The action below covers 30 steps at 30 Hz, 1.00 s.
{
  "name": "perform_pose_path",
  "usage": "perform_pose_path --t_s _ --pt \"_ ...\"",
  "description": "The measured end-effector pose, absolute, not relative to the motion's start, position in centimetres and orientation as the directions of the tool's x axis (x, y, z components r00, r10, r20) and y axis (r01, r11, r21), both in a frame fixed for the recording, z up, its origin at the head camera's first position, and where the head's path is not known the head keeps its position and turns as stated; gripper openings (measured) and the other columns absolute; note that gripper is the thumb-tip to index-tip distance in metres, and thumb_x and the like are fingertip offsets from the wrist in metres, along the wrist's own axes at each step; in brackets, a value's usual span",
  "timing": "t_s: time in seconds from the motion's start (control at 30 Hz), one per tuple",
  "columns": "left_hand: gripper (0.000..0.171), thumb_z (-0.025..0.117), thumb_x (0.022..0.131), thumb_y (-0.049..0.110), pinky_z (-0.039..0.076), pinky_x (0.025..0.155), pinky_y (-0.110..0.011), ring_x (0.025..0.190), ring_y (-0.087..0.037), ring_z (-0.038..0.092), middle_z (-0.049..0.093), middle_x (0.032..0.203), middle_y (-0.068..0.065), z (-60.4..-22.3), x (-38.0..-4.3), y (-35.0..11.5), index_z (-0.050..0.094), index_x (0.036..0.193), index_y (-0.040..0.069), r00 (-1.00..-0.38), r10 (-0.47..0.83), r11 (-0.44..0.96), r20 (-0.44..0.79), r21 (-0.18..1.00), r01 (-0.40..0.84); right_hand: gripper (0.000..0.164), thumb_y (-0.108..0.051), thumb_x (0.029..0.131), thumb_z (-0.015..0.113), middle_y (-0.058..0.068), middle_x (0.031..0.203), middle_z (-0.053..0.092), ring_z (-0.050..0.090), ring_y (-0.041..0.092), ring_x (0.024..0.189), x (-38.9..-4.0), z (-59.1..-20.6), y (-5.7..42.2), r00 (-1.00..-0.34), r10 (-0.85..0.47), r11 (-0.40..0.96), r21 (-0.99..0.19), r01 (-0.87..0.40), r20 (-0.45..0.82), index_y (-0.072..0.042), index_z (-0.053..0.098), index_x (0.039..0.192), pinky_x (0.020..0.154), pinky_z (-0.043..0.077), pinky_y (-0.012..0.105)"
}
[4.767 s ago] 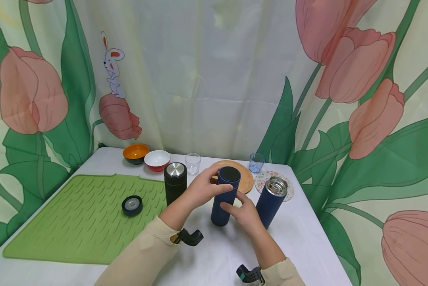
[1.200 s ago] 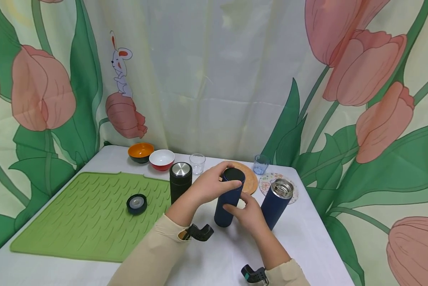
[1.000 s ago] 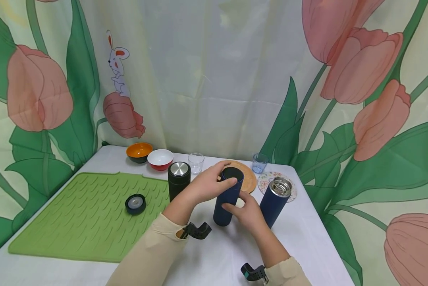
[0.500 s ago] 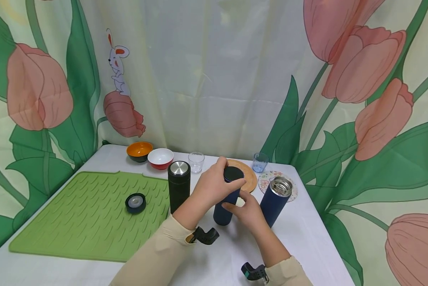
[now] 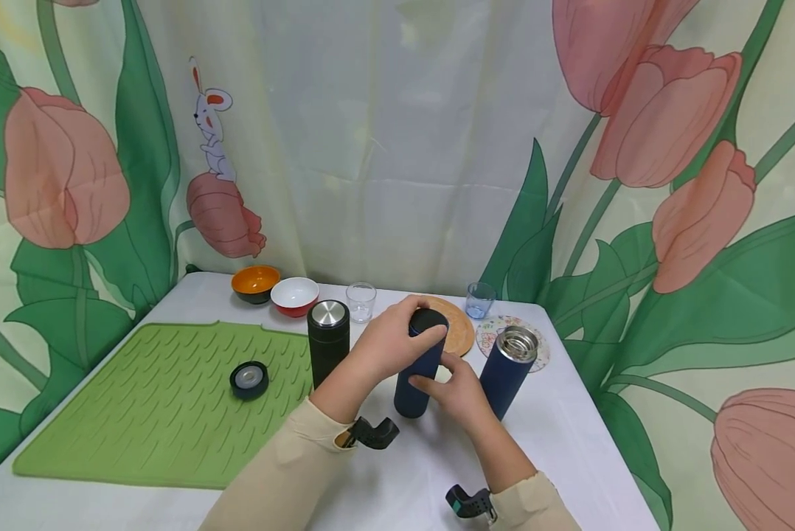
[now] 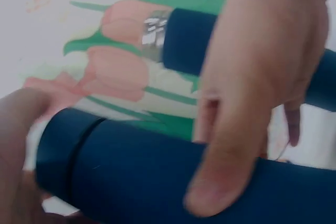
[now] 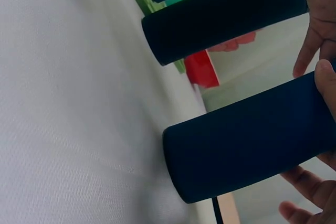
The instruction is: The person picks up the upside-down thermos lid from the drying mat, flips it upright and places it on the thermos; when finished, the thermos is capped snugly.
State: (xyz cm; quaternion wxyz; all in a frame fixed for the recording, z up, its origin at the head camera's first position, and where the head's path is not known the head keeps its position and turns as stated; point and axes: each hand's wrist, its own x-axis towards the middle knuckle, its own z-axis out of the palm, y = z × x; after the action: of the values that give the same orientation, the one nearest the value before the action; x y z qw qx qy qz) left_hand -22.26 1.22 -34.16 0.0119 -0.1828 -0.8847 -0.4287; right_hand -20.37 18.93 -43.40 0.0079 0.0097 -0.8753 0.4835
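A navy thermos (image 5: 411, 398) stands upright on the white table between my hands. My left hand (image 5: 386, 345) grips its dark lid (image 5: 428, 319) from the left, the thumb laid across the near side. Lower down, my right hand (image 5: 462, 392) holds the bottle's body from the right. In the left wrist view a thin seam parts the lid (image 6: 58, 153) from the body (image 6: 142, 166). Right of my right hand stands a second navy thermos (image 5: 506, 380), uncapped, its steel mouth showing. A black thermos (image 5: 327, 343) with a steel-topped lid stands behind my left forearm.
On the green mat (image 5: 139, 413) at the left lies a black lid (image 5: 248, 380). Along the back edge are an orange bowl (image 5: 254, 284), a red-and-white bowl (image 5: 294, 296), a clear glass (image 5: 360, 302), a wooden board (image 5: 460, 335), a bluish glass (image 5: 480, 300) and a floral plate (image 5: 541, 354).
My left hand has turned back and forth on the lid, swinging rightward half a second ago and back left now. My right hand and the bottle stay in place; the head view shifts slightly.
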Motion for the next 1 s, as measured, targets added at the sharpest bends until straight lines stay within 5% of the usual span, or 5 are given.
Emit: perform_pose_path --t_s 0.17,0.3,0.63,0.8,1.0 --pt "0.089 0.073 0.086 0.075 0.061 0.075 -0.04 0.098 -0.025 0.072 0.071 0.117 -0.009 -34.8 -22.1 2.3 0.048 0.143 0.012 -0.961 0.201 0.617 0.188 0.738 0.274 0.067 -0.048 0.084 0.089 0.005 0.152 0.063 0.05 0.035 0.15 -20.4 -43.4 19.0 -1.0 0.009 0.547 -0.837 -0.008 0.016 -0.023 0.067 0.143 0.116 0.041 0.068" --pt "0.078 0.077 0.087 0.068 0.058 0.07 -0.036 0.09 -0.02 0.07 0.07 0.107 -0.004 -35.0 -22.3 2.2 0.052 0.136 0.014 -0.951 0.214 0.63 0.226 0.712 0.31 0.072 -0.05 0.084 0.089 0.006 0.154 0.062 0.049 0.035 0.15 -20.4 -43.4 19.0 -1.0 0.01 0.546 -0.838 -0.002 0.009 -0.022 0.065 0.146 0.116 0.04 0.068" --pt "0.062 0.068 0.098 0.049 0.058 0.09 -0.044 0.111 -0.022 0.068 0.067 0.136 -0.004 -34.6 -22.9 0.7 0.053 0.153 0.024 -0.9 0.368 0.6 0.233 0.68 0.422 0.067 -0.049 0.085 0.089 0.006 0.153 0.061 0.048 0.037 0.15 -20.5 -43.5 18.8 -1.0 -0.004 0.534 -0.846 -0.005 0.003 -0.027 0.066 0.144 0.118 0.037 0.07" --pt "0.08 0.071 0.093 0.061 0.06 0.091 -0.048 0.115 -0.028 0.07 0.069 0.136 -0.011 -35.0 -22.2 1.3 0.045 0.155 0.018 -0.945 0.256 0.612 0.205 0.722 0.323 0.074 -0.053 0.084 0.088 0.008 0.156 0.058 0.048 0.038 0.151 -20.6 -43.5 18.8 -1.0 -0.001 0.551 -0.834 0.017 -0.022 -0.023 0.064 0.146 0.117 0.038 0.069" --pt "0.098 0.081 0.08 0.073 0.061 0.073 -0.042 0.092 -0.032 0.074 0.069 0.115 -0.018 -35.9 -21.1 3.3 0.041 0.14 0.006 -0.959 0.101 0.666 0.266 0.697 0.264 0.076 -0.046 0.086 0.088 0.008 0.16 0.055 0.041 0.038 0.156 -20.5 -43.5 19.0 -1.0 0.006 0.546 -0.838 0.021 -0.022 -0.019 0.06 0.152 0.118 0.037 0.071"
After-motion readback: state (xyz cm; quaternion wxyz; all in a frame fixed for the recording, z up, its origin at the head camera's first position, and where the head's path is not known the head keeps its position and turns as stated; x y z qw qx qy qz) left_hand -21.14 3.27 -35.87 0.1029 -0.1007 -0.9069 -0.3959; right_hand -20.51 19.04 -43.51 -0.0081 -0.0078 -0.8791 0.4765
